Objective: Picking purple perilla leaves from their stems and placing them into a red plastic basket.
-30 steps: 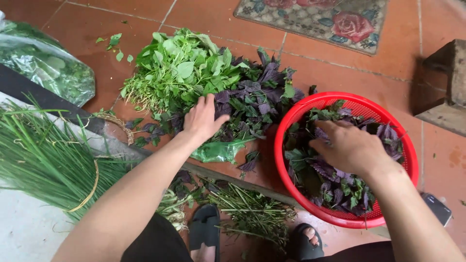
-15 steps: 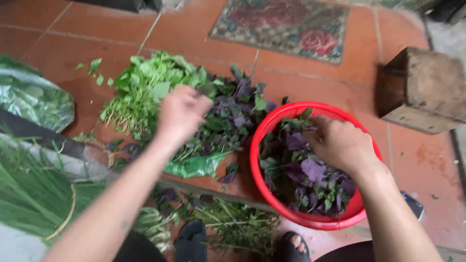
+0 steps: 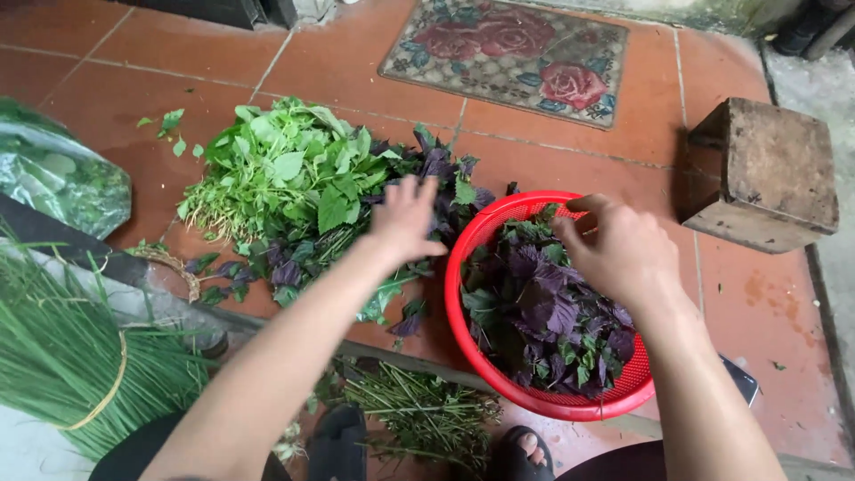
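My left hand (image 3: 405, 218) hovers with fingers spread over a pile of purple-leaved herbs (image 3: 294, 258) on the tiled floor, holding nothing. Behind that pile lies a heap of bright green leafy herbs (image 3: 285, 169). My right hand (image 3: 614, 249) is over a red plastic basket (image 3: 472, 245) filled with plucked purple and green leaves (image 3: 543, 321). Its fingers are curled and pinched together near the basket's far rim. Whether they hold a leaf I cannot tell.
A bundle of green chives (image 3: 62, 356) tied with a band lies at the left. A clear bag of greens (image 3: 53, 178) sits at far left. Stripped stems (image 3: 419, 414) lie near my sandalled feet. A wooden stool (image 3: 766, 169) stands at right, a floral doormat (image 3: 508, 44) beyond.
My left hand has moved right across the herb pile and spread its fingers. My right hand has lifted from the leaves toward the basket's far rim. The camera has tilted.
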